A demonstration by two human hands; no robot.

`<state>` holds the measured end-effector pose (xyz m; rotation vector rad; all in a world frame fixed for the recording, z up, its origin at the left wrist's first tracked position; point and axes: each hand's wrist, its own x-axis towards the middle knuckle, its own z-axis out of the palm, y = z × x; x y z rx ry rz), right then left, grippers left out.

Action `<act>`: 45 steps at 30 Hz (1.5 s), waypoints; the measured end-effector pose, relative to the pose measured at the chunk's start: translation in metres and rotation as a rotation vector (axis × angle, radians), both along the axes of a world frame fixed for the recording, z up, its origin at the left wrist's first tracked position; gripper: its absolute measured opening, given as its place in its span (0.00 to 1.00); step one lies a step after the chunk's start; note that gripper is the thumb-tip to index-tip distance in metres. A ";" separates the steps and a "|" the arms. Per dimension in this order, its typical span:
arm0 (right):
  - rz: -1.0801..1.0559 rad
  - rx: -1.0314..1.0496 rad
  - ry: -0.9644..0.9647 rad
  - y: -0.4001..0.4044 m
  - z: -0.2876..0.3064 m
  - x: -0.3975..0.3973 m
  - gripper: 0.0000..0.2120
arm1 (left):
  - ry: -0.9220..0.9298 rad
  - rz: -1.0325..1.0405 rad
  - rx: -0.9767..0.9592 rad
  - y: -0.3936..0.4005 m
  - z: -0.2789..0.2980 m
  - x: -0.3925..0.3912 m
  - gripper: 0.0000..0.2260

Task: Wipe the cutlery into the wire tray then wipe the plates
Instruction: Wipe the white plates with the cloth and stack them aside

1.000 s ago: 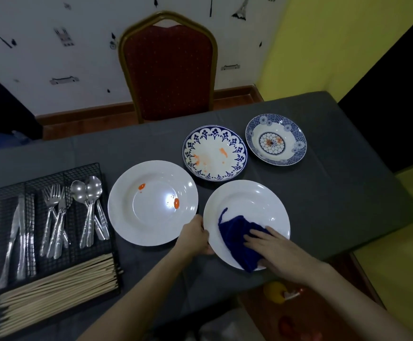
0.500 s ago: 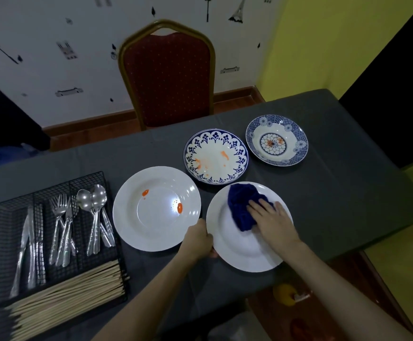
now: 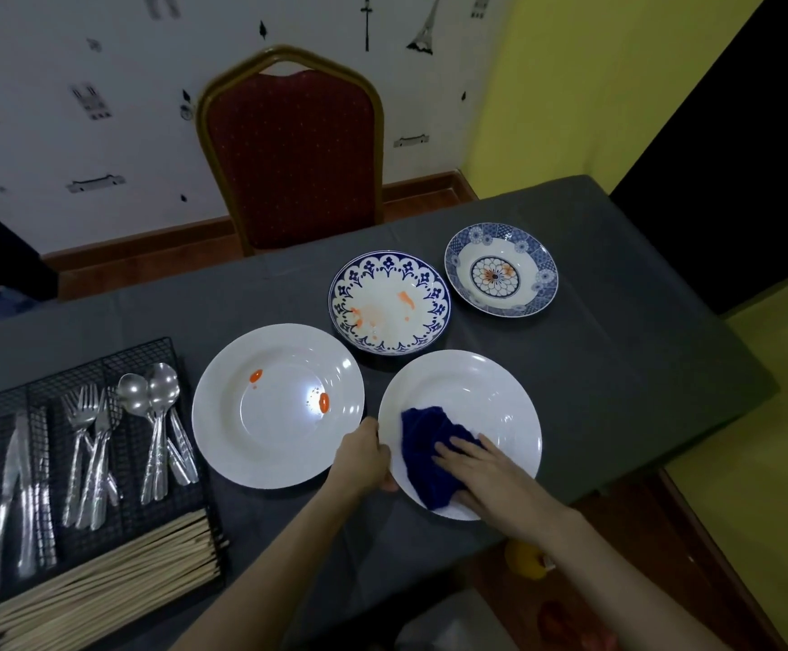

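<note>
1. A table (image 3: 617, 368) under a grey cloth is seen in a dim room, w/ a red chair (image 3: 289, 148) behind it and a yellow wall at the right.
2. The cutlery (image 3: 101, 444) is already laid in the wire tray (image 3: 157, 350) at the left edge, w/ chopsticks (image 3: 101, 589) across its near end, so the plate step is judged to be in hand.
3. The near white plate (image 3: 490, 392) is steadied at its left rim by the left hand (image 3: 364, 462), which is closed on that rim; the blue cloth (image 3: 425, 453) is pressed flat onto the plate's near-left part by the right hand (image 3: 486, 476), fingers spread on the cloth, not clamped.
4. No stain is seen on this plate; approx. one more pass is judged enough.
5. Next move calls for shifting cloth and grip to the left white plate (image 3: 242, 453), where two orange spots show; the scalloped blue plate (image 3: 434, 293) and the patterned bowl (image 3: 542, 274) are also marked.
6. Vs. half a sec ago: the cloth is found at the near-left of the plate, not its far edge; the left hand's hold is unchanged.
</note>
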<state>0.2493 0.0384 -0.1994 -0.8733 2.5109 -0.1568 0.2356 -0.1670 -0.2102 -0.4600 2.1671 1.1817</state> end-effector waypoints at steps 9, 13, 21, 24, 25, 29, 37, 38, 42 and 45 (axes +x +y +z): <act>-0.231 0.145 0.122 -0.026 -0.011 -0.053 0.24 | 0.050 0.071 0.009 -0.001 -0.006 0.006 0.06; -0.241 0.141 0.141 0.000 -0.011 -0.055 0.24 | 0.092 0.230 0.232 0.007 0.000 0.013 0.04; -0.145 0.154 0.162 0.079 0.015 -0.050 0.22 | 0.254 0.276 0.321 0.038 0.024 0.006 0.03; -0.120 0.024 0.168 0.113 0.033 -0.040 0.22 | 0.304 0.233 0.242 0.060 0.036 -0.010 0.03; -0.116 -0.027 0.148 0.122 0.039 -0.037 0.22 | 0.319 0.221 0.230 0.069 0.040 -0.016 0.04; -0.050 -0.204 0.002 0.143 0.054 -0.042 0.25 | 0.386 0.114 0.160 0.110 0.054 -0.042 0.05; -0.268 -0.339 0.150 0.173 0.039 -0.086 0.24 | 0.368 -0.110 0.235 0.178 0.062 -0.081 0.05; -0.303 -0.306 0.174 0.179 0.037 -0.094 0.23 | 0.364 -0.112 0.244 0.186 0.061 -0.082 0.04; -0.441 -0.208 0.221 0.217 0.028 -0.117 0.19 | 0.280 -0.052 0.304 0.218 0.054 -0.087 0.02; -0.480 -0.158 0.227 0.254 0.023 -0.119 0.17 | 0.239 0.009 0.320 0.236 0.054 -0.097 0.02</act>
